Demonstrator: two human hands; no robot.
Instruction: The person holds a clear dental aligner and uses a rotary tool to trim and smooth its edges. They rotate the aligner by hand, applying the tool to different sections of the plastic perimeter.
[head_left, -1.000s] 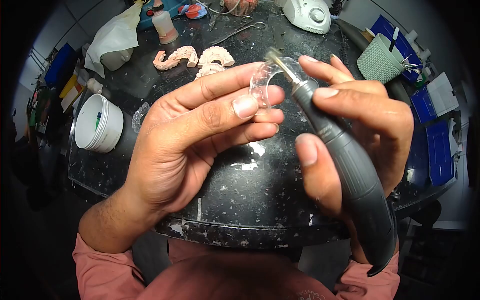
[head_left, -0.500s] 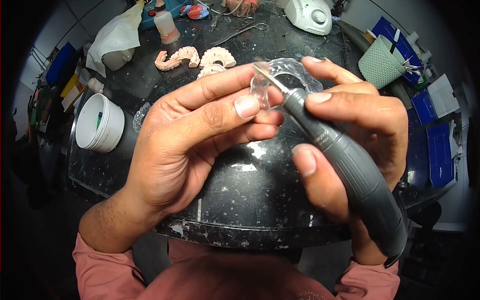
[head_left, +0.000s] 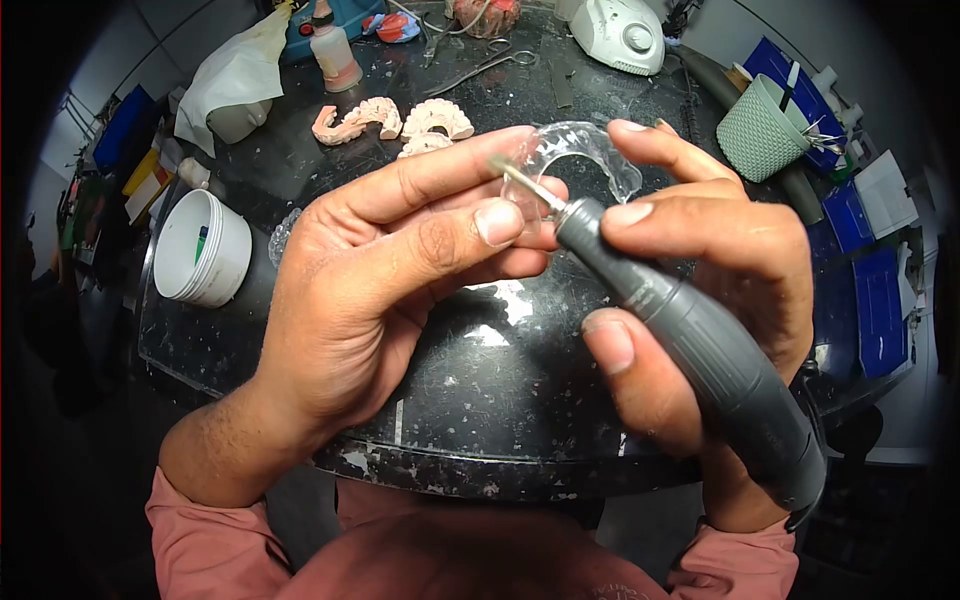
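My left hand [head_left: 390, 280] pinches a clear plastic dental tray [head_left: 585, 155] between thumb and fingers, holding it above a dark speckled table [head_left: 480, 390]. My right hand [head_left: 700, 290] grips a grey rotary handpiece [head_left: 700, 350] like a pen. Its thin bur [head_left: 522, 183] points up-left and rests against the tray's left edge, close to my left thumb tip. My right index finger reaches over the tray's right end.
Pink dental casts [head_left: 400, 120] lie at the back of the table with scissors [head_left: 490, 62] and a bottle [head_left: 333, 50]. A white tub [head_left: 200, 250] stands at the left. A white machine [head_left: 622, 32], a green basket [head_left: 765, 120] and blue boxes [head_left: 880, 290] are at the right.
The handpiece has swung down and left, its bur tip moving from the tray's top to its left edge. More of the clear tray now shows above my fingers.
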